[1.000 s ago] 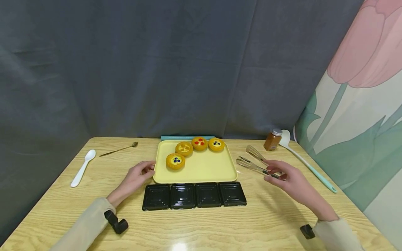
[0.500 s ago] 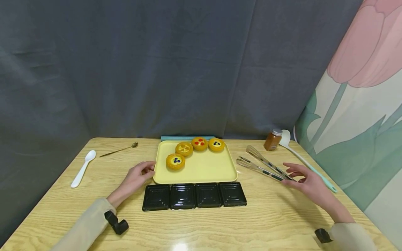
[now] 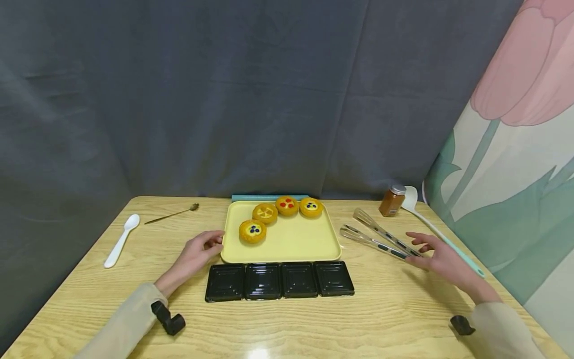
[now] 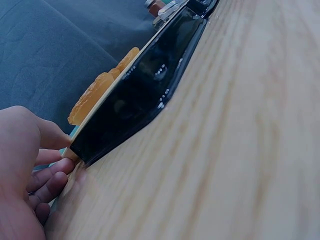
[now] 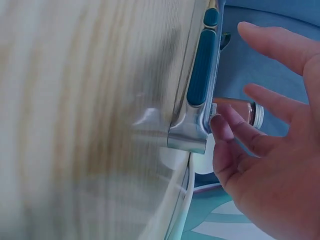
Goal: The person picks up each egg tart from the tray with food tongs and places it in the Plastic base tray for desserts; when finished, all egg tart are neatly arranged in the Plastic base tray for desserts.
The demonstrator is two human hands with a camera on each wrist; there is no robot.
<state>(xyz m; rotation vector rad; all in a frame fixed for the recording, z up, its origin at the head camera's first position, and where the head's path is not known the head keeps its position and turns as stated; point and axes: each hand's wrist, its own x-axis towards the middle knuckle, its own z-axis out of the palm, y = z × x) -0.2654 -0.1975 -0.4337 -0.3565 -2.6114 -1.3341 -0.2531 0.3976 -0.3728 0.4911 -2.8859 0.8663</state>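
Observation:
In the head view, my left hand (image 3: 197, 253) pinches the left rim of a yellow tray (image 3: 309, 240), thumb and fingertips at its edge. Several egg tarts lie on the tray: one with blue berries (image 3: 252, 232) at front left, others along the back. My right hand (image 3: 443, 260) hovers at the joined end of metal tongs (image 3: 374, 243), which lie spread on the table. The right wrist view shows its fingers (image 5: 280, 42) apart and loosely bent, with the tongs' dark grip (image 5: 200, 70) beside them, not grasped.
A black four-section plastic tray (image 3: 262, 281) sits in front of the yellow tray. To the left lie a white spoon (image 3: 120, 244) and a thin gold spoon (image 3: 172, 214). A brown jar (image 3: 392, 201) and a green-handled ladle-like utensil (image 3: 441, 237) are at the right. A dark curtain (image 3: 251, 99) hangs behind.
My right hand has drawn back to the right, off the tongs' arms to their joined end, and its fingers have spread. The tongs stay put. My left hand keeps its place at the tray.

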